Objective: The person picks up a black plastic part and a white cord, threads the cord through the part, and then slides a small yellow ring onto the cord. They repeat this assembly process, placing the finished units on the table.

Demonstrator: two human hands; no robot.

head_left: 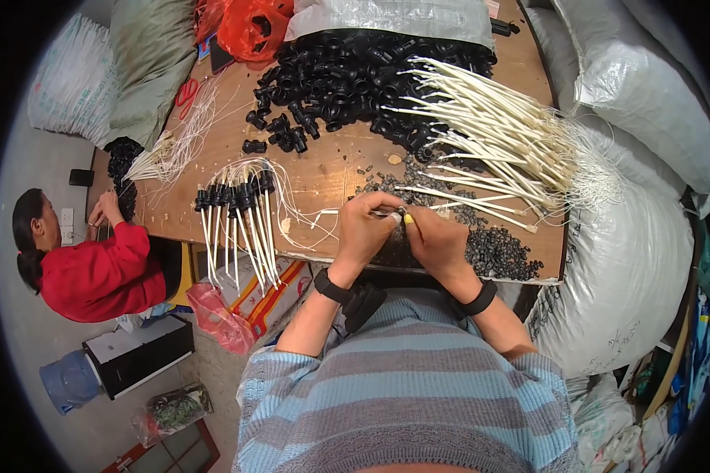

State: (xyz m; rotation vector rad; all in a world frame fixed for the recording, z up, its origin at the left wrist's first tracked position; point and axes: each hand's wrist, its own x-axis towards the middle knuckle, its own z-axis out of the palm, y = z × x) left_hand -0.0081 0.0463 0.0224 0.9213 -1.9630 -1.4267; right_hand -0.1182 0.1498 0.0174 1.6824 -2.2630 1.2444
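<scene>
Near the table's front edge my two hands meet, fingertips almost touching. My left hand [363, 230] is closed around a white sleeved wire [328, 211], whose end sticks out to its left. My right hand [442, 241] pinches at the wire's other end; what lies between its fingertips is too small to make out. A yellow patch shows at the right thumb tip. Beneath and beside the right hand lie many small dark grey pieces [503, 254]. Left of my hands, a bunch of white sleeved wires with black sockets [233, 197] hangs over the table edge.
A heap of black sockets [331, 75] lies at the back of the wooden table [315, 169]. At right is a big bundle of white sleeved wires [497, 134]. Full white sacks [619, 268] crowd the right side. A person in red [95, 272] works at far left, near red scissors [187, 96].
</scene>
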